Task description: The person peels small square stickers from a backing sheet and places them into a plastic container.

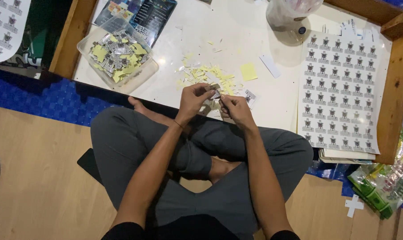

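Head view: both hands meet over the near edge of the white tabletop (254,26), the left hand (193,98) and right hand (235,108) each pinching a small sticker (215,94) between their fingertips. Yellow scraps (208,74) lie just beyond it, a clear tub (117,53) of cut pieces sits to the left, and a sticker sheet (339,89) lies to the right.

- Hands: two, left hand (193,100) and right hand (237,110)
- Small sticker (216,94) pinched between them: one
- Clear plastic tub (117,55) of cut pieces: one
- Printed sticker sheet (339,89) flat on table: one
- Yellow square backing (249,71): one
- Clear plastic bag (290,13): one
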